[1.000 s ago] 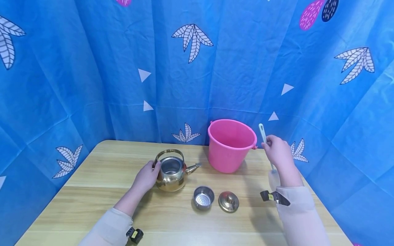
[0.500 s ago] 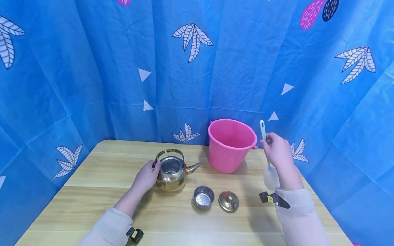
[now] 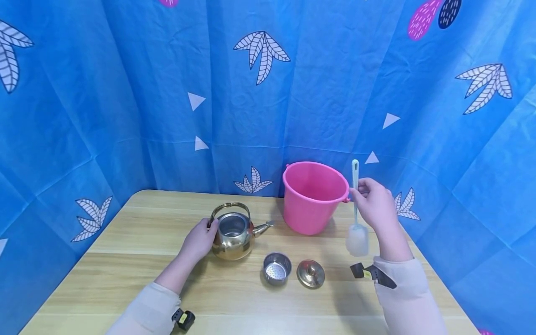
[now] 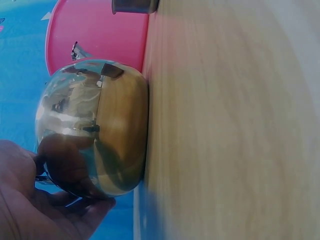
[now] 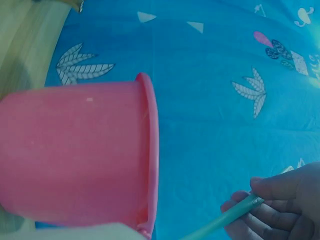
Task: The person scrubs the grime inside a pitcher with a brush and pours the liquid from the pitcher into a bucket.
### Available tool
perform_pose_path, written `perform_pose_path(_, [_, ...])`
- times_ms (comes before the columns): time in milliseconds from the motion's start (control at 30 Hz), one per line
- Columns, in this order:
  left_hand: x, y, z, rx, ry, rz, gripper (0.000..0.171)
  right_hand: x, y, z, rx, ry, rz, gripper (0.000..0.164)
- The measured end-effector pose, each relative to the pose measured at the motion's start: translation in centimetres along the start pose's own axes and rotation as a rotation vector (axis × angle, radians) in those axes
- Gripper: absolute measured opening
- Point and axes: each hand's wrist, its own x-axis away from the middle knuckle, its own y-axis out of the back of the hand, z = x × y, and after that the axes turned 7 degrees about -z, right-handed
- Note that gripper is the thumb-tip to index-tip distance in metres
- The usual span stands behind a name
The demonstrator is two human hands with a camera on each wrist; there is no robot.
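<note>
In the head view a gold-coloured metal teapot (image 3: pixel 231 246) stands lidless on the table, spout pointing right. My left hand (image 3: pixel 201 239) grips the left side of its arched handle; the left wrist view shows fingers against the shiny body (image 4: pixel 115 125). My right hand (image 3: pixel 377 202) pinches the pale green handle of a sponge cup brush (image 3: pixel 357 239), held upright with its white head down, right of the bucket. The right wrist view shows thumb and fingers round the green handle (image 5: pixel 225 220). A perforated metal strainer (image 3: pixel 277 270) and the teapot's knobbed lid (image 3: pixel 311 274) lie in front.
A pink bucket (image 3: pixel 310 216) stands at the back of the table, between the teapot's spout and my right hand. Blue patterned curtain (image 3: pixel 259 116) encloses the back and sides of the wooden table (image 3: pixel 104 279).
The sponge cup brush has swung from a slant to nearly vertical, its head moving left out from behind my right forearm. My right hand has risen slightly. The left hand and teapot stay put.
</note>
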Motion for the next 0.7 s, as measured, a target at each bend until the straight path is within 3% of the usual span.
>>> perform_pose_path(700, [-0.2,-0.3,0.3,0.002,-0.004,-0.012,0.05,0.3,-0.6,1.8,-0.081,0.095,-0.018,0.024])
